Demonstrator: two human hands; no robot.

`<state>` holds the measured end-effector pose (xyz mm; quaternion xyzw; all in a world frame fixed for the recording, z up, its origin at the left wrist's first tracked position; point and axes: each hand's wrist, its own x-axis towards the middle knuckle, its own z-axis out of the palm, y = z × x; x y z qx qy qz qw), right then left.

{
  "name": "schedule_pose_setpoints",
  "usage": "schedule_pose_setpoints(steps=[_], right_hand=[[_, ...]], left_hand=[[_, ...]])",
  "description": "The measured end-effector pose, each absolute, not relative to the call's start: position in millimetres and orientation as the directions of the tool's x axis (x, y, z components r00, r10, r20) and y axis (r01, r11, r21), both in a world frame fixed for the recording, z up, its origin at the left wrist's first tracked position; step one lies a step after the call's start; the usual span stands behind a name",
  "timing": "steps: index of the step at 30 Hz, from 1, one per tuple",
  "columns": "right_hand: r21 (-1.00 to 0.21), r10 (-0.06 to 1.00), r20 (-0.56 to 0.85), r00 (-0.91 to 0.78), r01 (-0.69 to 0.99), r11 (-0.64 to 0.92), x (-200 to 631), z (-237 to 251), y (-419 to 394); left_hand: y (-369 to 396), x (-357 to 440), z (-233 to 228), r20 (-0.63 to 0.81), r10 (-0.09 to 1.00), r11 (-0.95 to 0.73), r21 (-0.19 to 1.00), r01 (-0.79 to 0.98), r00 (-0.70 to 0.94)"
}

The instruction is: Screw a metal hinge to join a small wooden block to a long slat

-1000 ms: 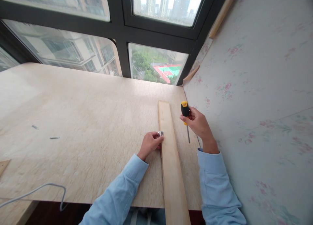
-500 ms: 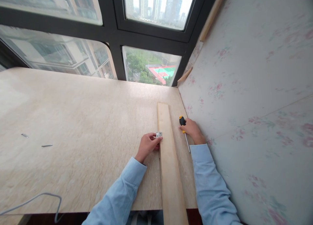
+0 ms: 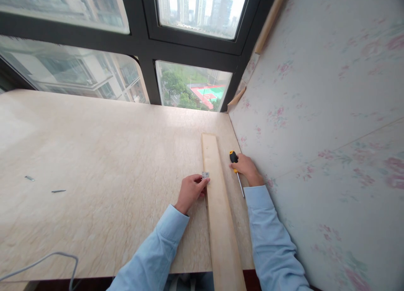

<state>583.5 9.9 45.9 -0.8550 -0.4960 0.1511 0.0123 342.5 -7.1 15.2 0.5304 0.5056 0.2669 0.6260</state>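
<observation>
A pale wooden board lies lengthwise on the marble-look sill, its near end jutting past the front edge. At the board's left edge, my left hand pinches a small metal hinge, thumb on top and fingers below. The hinge rests against the board's upper left edge. To the right of the board, my right hand is closed around a screwdriver with a black and yellow handle. Its metal shaft points back toward me, beside my cuff, and its tip is close to the sill.
Two small metal pieces, one and another, lie on the sill at left. A grey cable loops over the front left edge. The floral-papered wall stands close by my right arm; dark-framed windows rise behind.
My left hand has tilted the hinge slightly, so its plate lies flatter on the board's edge. My right hand keeps the screwdriver nearly still. The view has shifted a little.
</observation>
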Motion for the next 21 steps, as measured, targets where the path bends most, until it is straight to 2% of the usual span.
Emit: schedule_pose_setpoints(steps=[7, 21], right_hand=[[-0.163, 0.85, -0.26, 0.458, 0.847, -0.506, 585, 45, 10], [-0.13, 0.864, -0.199, 0.462, 0.862, -0.49, 574, 62, 5]], left_hand=[[-7, 339, 22, -0.365, 0.858, 0.292, 0.926, 0.241, 0.363], [-3, 340, 16, -0.329, 0.89, 0.295, 0.944, 0.15, 0.315]])
